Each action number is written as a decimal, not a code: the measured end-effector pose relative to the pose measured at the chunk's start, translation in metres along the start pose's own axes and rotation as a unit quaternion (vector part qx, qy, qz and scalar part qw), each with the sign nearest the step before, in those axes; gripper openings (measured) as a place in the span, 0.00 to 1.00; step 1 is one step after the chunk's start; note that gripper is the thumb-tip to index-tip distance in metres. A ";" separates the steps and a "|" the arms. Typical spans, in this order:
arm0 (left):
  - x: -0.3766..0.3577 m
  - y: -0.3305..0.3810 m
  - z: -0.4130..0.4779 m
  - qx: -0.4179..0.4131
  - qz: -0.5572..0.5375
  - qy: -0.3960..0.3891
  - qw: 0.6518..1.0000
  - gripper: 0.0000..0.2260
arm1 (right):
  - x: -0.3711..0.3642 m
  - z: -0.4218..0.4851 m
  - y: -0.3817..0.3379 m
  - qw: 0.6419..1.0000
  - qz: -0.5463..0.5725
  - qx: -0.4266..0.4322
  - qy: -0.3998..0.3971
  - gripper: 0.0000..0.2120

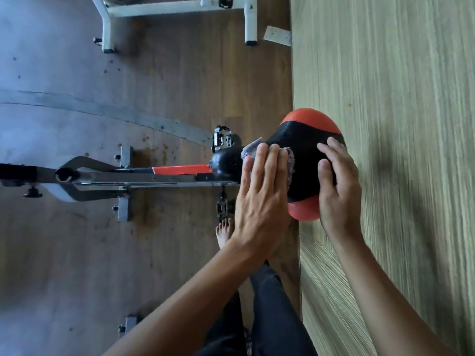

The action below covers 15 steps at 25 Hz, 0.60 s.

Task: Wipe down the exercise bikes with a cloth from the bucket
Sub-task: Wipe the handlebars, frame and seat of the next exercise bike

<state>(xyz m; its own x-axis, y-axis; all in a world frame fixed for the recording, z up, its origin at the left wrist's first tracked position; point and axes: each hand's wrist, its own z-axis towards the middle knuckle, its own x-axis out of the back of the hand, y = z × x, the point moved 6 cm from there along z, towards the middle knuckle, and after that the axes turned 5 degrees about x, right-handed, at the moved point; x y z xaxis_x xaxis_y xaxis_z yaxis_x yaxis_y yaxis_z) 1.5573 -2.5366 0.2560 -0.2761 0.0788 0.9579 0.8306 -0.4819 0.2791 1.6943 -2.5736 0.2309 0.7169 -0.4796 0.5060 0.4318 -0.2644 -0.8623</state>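
Observation:
The exercise bike's black and red saddle point(305, 142) sits at centre right, with the bike frame point(144, 179) running off to the left. My left hand point(262, 199) lies flat, fingers together, pressing a grey cloth point(250, 149) onto the narrow front of the saddle. My right hand point(336, 191) grips the saddle's wide rear edge, thumb and fingers curled over it. No bucket is in view.
A second bike's white base frame point(177, 11) stands at the top. A pale wood-grain wall point(398, 124) fills the right side. Pedals point(222, 140) stick out beside the saddle post. My bare foot point(225, 232) and dark trouser legs are below, on stained brown flooring.

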 end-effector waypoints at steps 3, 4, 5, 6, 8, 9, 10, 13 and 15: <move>0.011 -0.031 -0.005 0.010 0.000 0.022 1.000 0.26 | -0.010 -0.005 0.000 0.998 -0.054 0.022 0.010 0.17; 0.014 -0.038 -0.005 0.023 -0.010 0.028 0.999 0.25 | -0.011 -0.006 0.001 0.997 -0.069 0.025 0.018 0.18; 0.015 -0.042 -0.005 0.038 -0.022 0.029 0.999 0.24 | -0.012 -0.007 0.001 0.996 -0.079 0.027 0.023 0.18; 0.016 -0.045 -0.005 0.053 -0.038 0.027 0.998 0.24 | -0.014 -0.008 0.001 0.996 -0.086 0.028 0.026 0.18; 0.017 -0.050 -0.006 0.080 -0.067 0.020 0.994 0.24 | -0.015 -0.009 0.001 0.995 -0.096 0.031 0.029 0.18; 0.018 -0.054 -0.007 0.096 -0.084 0.020 0.992 0.24 | -0.016 -0.009 0.001 0.994 -0.102 0.034 0.029 0.18; 0.020 -0.058 -0.006 0.118 -0.109 0.023 0.987 0.24 | -0.016 -0.008 0.001 0.993 -0.109 0.037 0.030 0.18; 0.025 -0.076 0.000 0.191 -0.200 0.032 0.961 0.24 | -0.017 -0.007 -0.002 0.991 -0.128 0.023 0.029 0.18; 0.025 -0.080 0.005 0.200 -0.214 0.019 0.956 0.25 | -0.017 -0.006 -0.004 0.989 -0.142 0.014 0.034 0.18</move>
<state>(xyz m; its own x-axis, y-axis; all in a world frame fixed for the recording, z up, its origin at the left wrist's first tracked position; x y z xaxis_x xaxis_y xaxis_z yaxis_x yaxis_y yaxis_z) 1.4865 -2.4922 0.2584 -0.6429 0.1579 0.7495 0.7543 -0.0392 0.6553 1.6766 -2.5695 0.2253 0.5264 -0.4439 0.7252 0.6262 -0.3745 -0.6838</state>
